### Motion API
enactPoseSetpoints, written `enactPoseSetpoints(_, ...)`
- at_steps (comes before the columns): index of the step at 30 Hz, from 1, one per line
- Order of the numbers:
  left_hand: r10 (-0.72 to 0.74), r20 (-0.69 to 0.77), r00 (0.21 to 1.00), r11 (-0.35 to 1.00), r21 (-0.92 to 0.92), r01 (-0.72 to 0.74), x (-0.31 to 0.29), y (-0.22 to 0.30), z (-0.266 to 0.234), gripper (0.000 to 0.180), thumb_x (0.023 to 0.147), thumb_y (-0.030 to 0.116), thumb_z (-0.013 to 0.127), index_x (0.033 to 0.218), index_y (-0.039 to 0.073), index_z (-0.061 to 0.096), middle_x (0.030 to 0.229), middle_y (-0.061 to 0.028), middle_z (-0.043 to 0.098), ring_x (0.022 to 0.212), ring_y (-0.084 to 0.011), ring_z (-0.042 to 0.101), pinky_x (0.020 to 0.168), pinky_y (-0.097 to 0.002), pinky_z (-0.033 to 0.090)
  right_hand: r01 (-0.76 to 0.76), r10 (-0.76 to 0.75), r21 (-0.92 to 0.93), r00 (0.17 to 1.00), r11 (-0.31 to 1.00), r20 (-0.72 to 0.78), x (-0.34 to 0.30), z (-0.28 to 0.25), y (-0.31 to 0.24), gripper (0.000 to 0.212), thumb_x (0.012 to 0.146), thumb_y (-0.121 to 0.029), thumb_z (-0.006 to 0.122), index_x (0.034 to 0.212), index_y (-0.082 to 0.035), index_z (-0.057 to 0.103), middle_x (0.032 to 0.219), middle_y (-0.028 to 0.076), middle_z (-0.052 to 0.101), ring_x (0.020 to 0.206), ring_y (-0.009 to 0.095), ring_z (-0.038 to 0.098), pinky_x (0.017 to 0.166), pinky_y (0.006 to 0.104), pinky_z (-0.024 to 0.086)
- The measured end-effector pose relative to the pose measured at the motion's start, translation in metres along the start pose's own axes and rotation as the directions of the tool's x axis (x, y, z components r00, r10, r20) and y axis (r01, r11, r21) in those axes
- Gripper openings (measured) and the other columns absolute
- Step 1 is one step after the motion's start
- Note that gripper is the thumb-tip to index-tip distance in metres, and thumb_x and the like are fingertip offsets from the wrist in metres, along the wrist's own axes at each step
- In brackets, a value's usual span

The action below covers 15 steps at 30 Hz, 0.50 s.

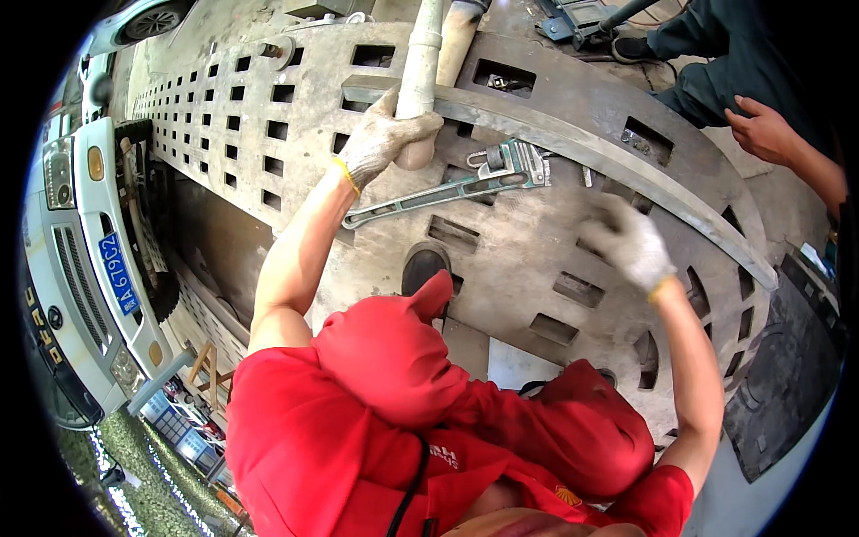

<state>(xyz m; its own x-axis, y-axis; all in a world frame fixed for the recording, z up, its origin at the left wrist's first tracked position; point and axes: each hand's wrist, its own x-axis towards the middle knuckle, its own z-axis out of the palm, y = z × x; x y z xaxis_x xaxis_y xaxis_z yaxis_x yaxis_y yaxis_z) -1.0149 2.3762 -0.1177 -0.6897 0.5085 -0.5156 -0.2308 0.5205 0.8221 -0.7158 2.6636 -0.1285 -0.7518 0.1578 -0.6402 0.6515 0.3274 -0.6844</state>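
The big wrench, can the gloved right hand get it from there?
Probably yes: the gloved right hand, though blurred, is near the head of the big wrench, and nothing big shows between them.

Two hands in off-white gloves show: the left hand (385, 139) at upper centre and the blurred right hand (626, 242) right of centre. One bare hand (765, 132) of another person is at the upper right.

At the upper centre are two round bars: one pale grey-white pole (422, 63) and one tan, dark-ended pipe (459, 38). There is one long, straight grey metal beam (582, 134) and one green-handled metal pipe wrench (465, 185), both in the middle.

Vehicles number two: one white truck (97, 242) at left, with one blue number plate (119, 273) and two amber lamps (95, 164), and one pale car (121, 31) at upper left. The rectangular holes are too many to count surely.
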Motion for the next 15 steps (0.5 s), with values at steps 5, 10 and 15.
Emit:
enactPoseSetpoints(5,0.000,0.034,0.999,0.999,-0.050,0.002,0.009,-0.002,-0.002,0.063,0.084,0.033,0.087,0.130,-0.002,0.063,0.111,-0.0098,0.071,0.101,-0.0168,0.067,0.092,-0.0329,0.054,0.538,-0.704,-0.705,0.706,0.462,0.077,0.096,0.100,-0.061,0.047,0.092,-0.020,0.068,0.136,-0.005,0.063,0.139,0.019,0.062,0.136,0.037,0.056,0.117,0.0471,0.044)
enactPoseSetpoints(10,-0.027,0.052,0.998,0.997,-0.077,0.031,0.005,0.003,-0.006,0.061,0.084,0.031,0.087,0.128,-0.004,0.063,0.110,-0.0128,0.073,0.100,-0.0187,0.069,0.091,-0.0346,0.057,0.506,-0.665,-0.786,0.728,0.354,0.169,0.139,0.141,-0.070,0.028,0.095,-0.018,0.057,0.119,-0.009,0.069,0.117,0.017,0.066,0.118,0.033,0.063,0.101,0.0463,0.051)
enactPoseSetpoints(15,-0.011,0.026,1.000,0.999,-0.032,0.011,0.006,-0.003,-0.008,0.064,0.083,0.033,0.087,0.129,-0.005,0.063,0.110,-0.0132,0.073,0.101,-0.0198,0.070,0.092,-0.0351,0.057,0.477,-0.497,-0.769,0.833,0.425,0.242,0.121,0.157,-0.079,0.027,0.098,-0.019,0.055,0.118,-0.009,0.069,0.107,0.016,0.069,0.106,0.033,0.068,0.091,0.0480,0.054)
